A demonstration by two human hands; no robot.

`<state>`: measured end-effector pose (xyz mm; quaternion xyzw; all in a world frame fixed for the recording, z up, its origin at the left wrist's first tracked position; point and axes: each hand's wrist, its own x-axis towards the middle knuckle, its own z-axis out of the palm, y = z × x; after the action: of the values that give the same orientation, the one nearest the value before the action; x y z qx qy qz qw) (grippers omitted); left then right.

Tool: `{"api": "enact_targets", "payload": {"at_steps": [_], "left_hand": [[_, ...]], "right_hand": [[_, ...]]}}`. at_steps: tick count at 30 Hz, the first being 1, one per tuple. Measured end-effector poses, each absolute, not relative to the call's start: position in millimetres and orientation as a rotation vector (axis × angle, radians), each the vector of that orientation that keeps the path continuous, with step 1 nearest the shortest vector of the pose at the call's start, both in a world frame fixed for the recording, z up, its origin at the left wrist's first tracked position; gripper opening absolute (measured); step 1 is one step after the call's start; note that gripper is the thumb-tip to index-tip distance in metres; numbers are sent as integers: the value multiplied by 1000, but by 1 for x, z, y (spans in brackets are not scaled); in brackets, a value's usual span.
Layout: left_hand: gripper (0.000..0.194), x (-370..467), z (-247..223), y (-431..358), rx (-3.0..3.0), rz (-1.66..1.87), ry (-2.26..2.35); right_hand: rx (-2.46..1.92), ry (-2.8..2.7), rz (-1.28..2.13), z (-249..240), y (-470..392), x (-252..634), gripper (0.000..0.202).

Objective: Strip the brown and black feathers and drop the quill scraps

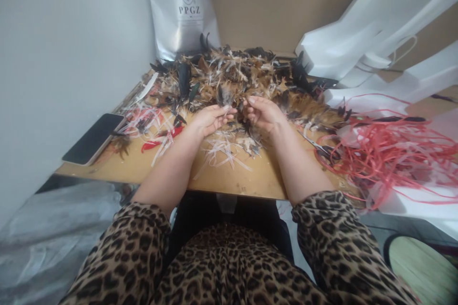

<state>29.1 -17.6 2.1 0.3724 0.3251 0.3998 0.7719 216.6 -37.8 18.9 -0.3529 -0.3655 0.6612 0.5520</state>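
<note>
Both of my hands are over the near side of a big pile of brown and black feathers [229, 69]. My left hand [213, 120] is closed in a pinch on a small greyish feather [225, 95], which sticks up from between thumb and fingertips. A short gap separates it from my right hand [264, 113], whose thumb and curled fingers are also pinched together among the feathers. What lies in the right fingertips, if anything, is too small to make out. White ribbon scraps [225, 150] lie on the table just below my hands.
A phone [93, 139] lies at the table's left edge, near red and white scraps [143, 119]. On the right are dark-handled scissors [322, 148] and a tangle of red ribbon [397, 152]. A silver bag [182, 9] and white bags [332, 47] stand behind.
</note>
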Motion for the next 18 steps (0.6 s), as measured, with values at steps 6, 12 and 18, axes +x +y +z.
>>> {"api": "enact_targets", "payload": {"at_steps": [6,12,18], "left_hand": [[3,31,5,-23,796,806,684],[6,32,7,-25,777,732,676],[11,30,6,-24,765,698,624]], "right_hand": [[-688,-588,1761,22,-39,212,11],[-593,-582,1737,25,-42,209,13],[-615,-582,1669,21,-37,210,10]]}}
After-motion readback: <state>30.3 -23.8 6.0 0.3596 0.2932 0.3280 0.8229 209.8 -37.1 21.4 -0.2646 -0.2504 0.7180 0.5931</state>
